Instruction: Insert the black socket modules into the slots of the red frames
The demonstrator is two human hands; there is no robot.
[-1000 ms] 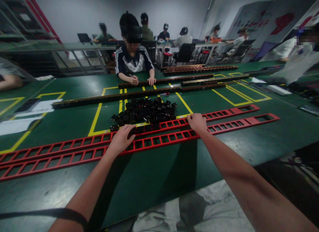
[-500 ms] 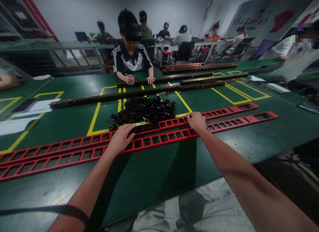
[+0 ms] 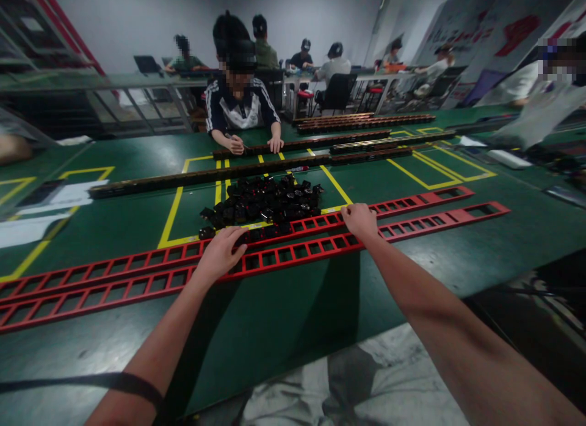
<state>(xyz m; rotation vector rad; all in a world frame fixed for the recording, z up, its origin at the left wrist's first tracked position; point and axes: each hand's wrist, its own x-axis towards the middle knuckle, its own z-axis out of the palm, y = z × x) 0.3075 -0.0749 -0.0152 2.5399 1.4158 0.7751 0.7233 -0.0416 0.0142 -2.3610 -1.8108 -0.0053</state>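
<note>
Two long red ladder-like frames lie side by side across the green table. My left hand (image 3: 221, 252) rests across the far red frame (image 3: 320, 221), fingers stretched forward and thumb apart. Beside its fingertips, several small black parts (image 3: 270, 231) sit along that frame. Further right, my right hand (image 3: 361, 221) has its fingers curled over the same frame, closed on its edge; the fingertips are partly hidden. The near red frame (image 3: 274, 257) passes under both hands toward my body. Just beyond the frames is a heap of black parts (image 3: 270, 200).
Yellow tape lines (image 3: 171, 218) mark the green table (image 3: 284, 328). Long dark strips (image 3: 206, 176) lie past the heap. Opposite me, a person (image 3: 240, 108) works on another strip with a thin tool. Papers (image 3: 68, 197) are at the left; a white box (image 3: 509, 158) is at the right.
Both hands hold nearly the same place on the frames. The view has shifted very slightly. The parts and frames show no clear movement.
</note>
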